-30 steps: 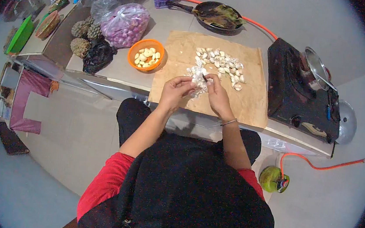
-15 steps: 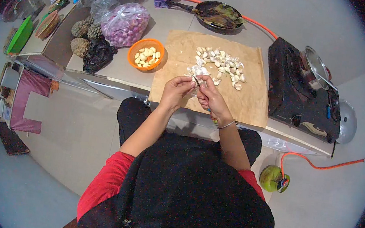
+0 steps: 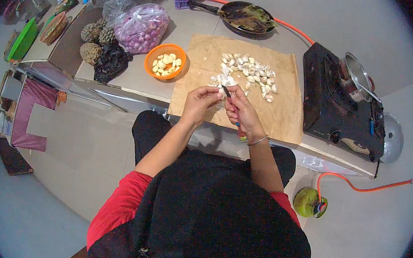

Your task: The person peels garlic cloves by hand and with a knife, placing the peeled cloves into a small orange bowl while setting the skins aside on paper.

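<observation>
My right hand [image 3: 243, 113] is wrapped round a small knife [image 3: 227, 92], its dark blade angled up and left and its reddish handle showing below the fingers. Close beside the blade, my left hand [image 3: 200, 104] pinches what looks like a garlic clove, mostly covered by the fingertips. Just beyond the fingers lies a heap of white garlic skins [image 3: 221, 80]. Unpeeled garlic cloves [image 3: 256, 74] are spread over the brown paper [image 3: 277, 113]. To the left, an orange basket [image 3: 180, 71] contains peeled, pale garlic cloves [image 3: 165, 65].
A black gas stove [image 3: 317, 110] with a metal pot [image 3: 355, 76] borders the paper on the right. Behind sits a frying pan [image 3: 248, 32] holding dark leaves. A bag of shallots [image 3: 141, 28] and a black plastic bag [image 3: 111, 62] are at left. A green gas cylinder [image 3: 305, 202] stands below.
The knife has turned, so more of its blade and reddish handle shows. My right hand has shifted slightly away from my left hand, which stays almost in place.
</observation>
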A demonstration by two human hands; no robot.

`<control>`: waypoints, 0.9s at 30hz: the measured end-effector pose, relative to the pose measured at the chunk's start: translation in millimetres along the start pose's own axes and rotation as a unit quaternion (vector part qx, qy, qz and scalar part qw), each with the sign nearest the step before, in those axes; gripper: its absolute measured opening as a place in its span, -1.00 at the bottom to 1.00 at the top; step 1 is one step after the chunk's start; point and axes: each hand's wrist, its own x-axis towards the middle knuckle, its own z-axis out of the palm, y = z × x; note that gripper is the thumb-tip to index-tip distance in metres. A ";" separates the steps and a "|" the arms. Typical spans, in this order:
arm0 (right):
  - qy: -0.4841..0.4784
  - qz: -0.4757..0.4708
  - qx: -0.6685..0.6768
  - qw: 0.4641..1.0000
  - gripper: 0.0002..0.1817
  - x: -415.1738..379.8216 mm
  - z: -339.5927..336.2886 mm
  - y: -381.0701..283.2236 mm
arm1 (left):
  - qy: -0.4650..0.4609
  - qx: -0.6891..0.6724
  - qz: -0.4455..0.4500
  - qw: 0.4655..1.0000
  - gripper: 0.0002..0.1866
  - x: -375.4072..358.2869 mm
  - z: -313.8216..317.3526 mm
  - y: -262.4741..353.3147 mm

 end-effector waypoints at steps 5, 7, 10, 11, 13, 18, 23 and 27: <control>0.074 -0.066 -0.155 0.983 -0.75 8.4 -14.0 8.8 | -0.016 -0.022 -0.007 1.000 -0.75 4.3 -3.0 -7.9; 0.117 -0.089 -0.197 0.969 -0.76 9.0 -10.9 7.5 | -0.025 -0.048 -0.001 0.999 -0.74 2.8 0.4 -3.2; 0.142 -0.086 -0.219 0.961 -0.78 9.9 -8.0 9.1 | -0.020 -0.089 0.011 0.996 -0.73 1.9 2.3 1.0; 0.138 -0.095 -0.237 0.957 -0.78 13.7 -15.9 17.3 | -0.006 -0.082 0.008 0.997 -0.73 5.1 1.2 -1.4; 0.153 -0.114 -0.260 0.947 -0.77 19.0 -24.2 29.1 | 0.010 -0.085 0.001 0.996 -0.72 7.1 1.8 -3.9; 0.090 -0.008 -0.097 0.991 -0.75 2.9 5.5 4.4 | 0.021 -0.086 0.003 0.996 -0.71 8.7 -0.3 -8.3; 0.067 -0.021 -0.026 0.997 -0.73 0.3 19.1 9.4 | 0.031 -0.101 0.016 0.994 -0.73 9.5 -0.4 -12.3; 0.090 -0.044 -0.037 0.994 -0.73 5.7 13.8 19.3 | 0.026 -0.146 -0.007 0.989 -0.73 7.9 1.6 -11.0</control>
